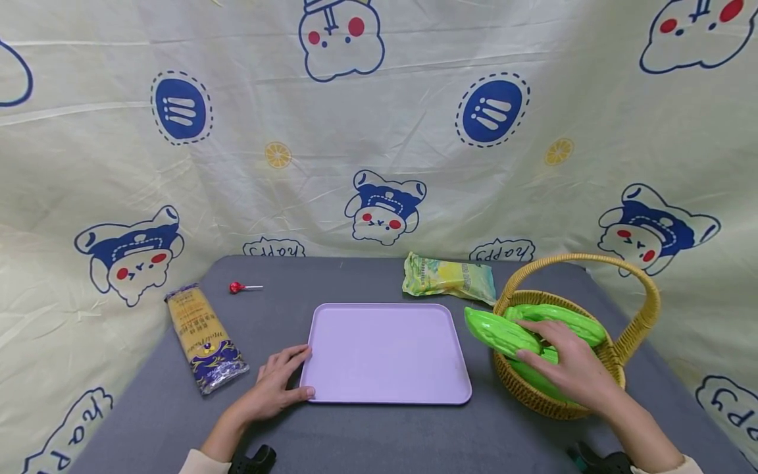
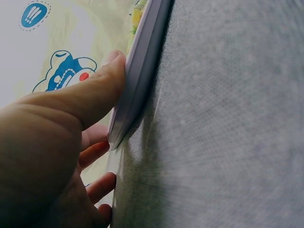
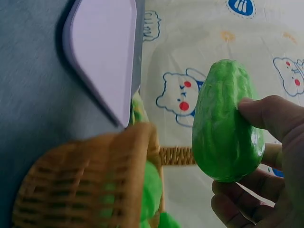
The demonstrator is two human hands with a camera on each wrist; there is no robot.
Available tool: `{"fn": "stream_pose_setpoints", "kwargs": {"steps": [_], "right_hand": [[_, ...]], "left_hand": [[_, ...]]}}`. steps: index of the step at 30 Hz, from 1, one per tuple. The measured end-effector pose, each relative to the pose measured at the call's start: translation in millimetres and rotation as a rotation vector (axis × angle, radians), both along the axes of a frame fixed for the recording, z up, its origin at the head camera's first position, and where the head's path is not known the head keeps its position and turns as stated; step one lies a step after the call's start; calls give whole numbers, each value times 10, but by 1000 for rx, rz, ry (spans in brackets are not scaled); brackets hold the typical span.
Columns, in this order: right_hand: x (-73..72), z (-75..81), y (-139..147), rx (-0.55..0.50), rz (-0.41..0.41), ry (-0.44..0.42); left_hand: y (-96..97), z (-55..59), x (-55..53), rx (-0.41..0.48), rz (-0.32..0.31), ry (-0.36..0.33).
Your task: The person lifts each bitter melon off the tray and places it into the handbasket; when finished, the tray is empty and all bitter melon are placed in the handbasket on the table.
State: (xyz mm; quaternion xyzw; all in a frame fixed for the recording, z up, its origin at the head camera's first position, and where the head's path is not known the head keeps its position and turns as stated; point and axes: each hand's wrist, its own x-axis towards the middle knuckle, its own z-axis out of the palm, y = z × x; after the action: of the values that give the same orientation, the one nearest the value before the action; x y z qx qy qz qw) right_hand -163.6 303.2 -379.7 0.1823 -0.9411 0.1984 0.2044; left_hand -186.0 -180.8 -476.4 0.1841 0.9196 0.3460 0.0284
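Observation:
My right hand (image 1: 565, 362) holds a green bitter melon (image 1: 500, 331) above a woven basket (image 1: 559, 411), thumb on one side and fingers on the other. In the right wrist view the bitter melon (image 3: 225, 128) hangs clear of the basket rim, with its bumpy, glossy skin facing the camera. More green bitter melons (image 1: 559, 320) lie inside the basket, partly hidden by the hand. At the left end of a lilac tray (image 1: 385, 355), my left hand (image 1: 275, 385) rests with extended fingers along the edge. Its thumb (image 2: 102, 85) touches the rim near the front corner.
Left of the tray lies a yellow and blue packet (image 1: 207, 339) on the grey table (image 1: 355, 438). A red lollipop (image 1: 237, 288) is farther back. Behind the tray's right end sits a green and yellow packet (image 1: 449, 276). The basket's tall handle (image 1: 648, 296) arches over its right side.

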Motion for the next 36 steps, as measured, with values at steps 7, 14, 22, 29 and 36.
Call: {"fn": "stream_pose_setpoints", "kwargs": {"steps": [7, 14, 22, 29, 36], "right_hand": [[74, -28, 223, 2, -67, -84], [120, -36, 410, -7, -126, -199], [137, -91, 541, 24, -184, -243], [150, -139, 619, 41, -211, -287], [145, -171, 698, 61, -246, -364]], "left_hand": [[-6, -4, -4, -5, -2, 7], [-2, -3, 0, 0, -2, 9], [-4, -12, -6, 1, -2, 9], [-13, -18, -13, 4, -2, 27], [-20, -23, -11, 1, -5, 26]]}}
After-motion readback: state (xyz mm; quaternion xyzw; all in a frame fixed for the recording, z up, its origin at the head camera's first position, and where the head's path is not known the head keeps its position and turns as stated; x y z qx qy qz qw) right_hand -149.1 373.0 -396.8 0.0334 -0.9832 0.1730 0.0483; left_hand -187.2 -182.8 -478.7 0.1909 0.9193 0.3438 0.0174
